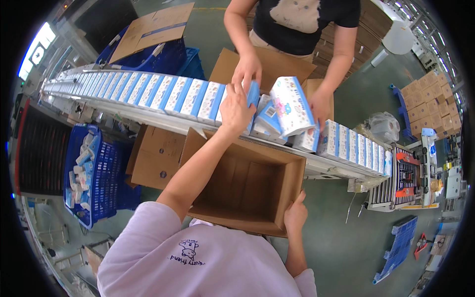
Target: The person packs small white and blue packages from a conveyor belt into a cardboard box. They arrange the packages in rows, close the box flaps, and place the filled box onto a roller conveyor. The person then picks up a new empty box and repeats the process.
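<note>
My left hand (236,110) reaches across to the conveyor, its fingers and thumb closed round a blue-and-white tissue pack (254,94). Part of that pack is hidden behind my fingers. Against my front an open cardboard box (247,185) is tilted with its bare inside showing. My right hand (295,214) grips the right wall of this box. Just right of my left hand, a tissue pack lies tipped (268,119), and a larger white pack (292,106) stands askew above the row. A co-worker's hands (247,69) work among the same packs from the far side.
A long row of tissue packs (163,94) fills the conveyor to the left; a shorter row (349,141) runs right. Behind the belt is another open carton (277,67). A blue basket (101,173) holds loose packs at left. A blue pallet (398,247) leans at lower right.
</note>
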The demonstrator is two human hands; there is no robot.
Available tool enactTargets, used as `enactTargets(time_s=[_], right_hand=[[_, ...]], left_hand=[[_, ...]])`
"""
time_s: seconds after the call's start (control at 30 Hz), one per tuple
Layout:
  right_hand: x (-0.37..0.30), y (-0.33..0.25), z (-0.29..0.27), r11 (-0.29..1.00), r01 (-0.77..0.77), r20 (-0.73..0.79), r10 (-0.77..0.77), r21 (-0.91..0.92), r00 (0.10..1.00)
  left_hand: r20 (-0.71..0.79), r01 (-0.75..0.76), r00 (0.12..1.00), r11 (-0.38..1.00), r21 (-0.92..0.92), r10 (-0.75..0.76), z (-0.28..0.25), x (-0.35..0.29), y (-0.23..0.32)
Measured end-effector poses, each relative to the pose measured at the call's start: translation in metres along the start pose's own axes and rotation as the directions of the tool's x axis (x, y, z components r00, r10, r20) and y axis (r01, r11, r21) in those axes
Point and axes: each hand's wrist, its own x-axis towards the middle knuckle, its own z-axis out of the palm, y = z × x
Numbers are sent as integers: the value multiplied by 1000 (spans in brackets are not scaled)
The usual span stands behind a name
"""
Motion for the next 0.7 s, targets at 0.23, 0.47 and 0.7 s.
enactTargets(time_s=[0.23,0.47,0.7], right_hand=[[-8,-24,11,998,-35,11,36,-51,999],[-6,-31,9,1000,-14,-4,14,-2,1000],[52,-37,-39,976,210,-628,-133,50,767]], left_hand=[[-104,-58,994,903,-426,15,-114,-45,-77],[-585,420,811,688,592,8,-325,-76,-338],[-305,34,952,987,157,16,-250,-69,-283]])
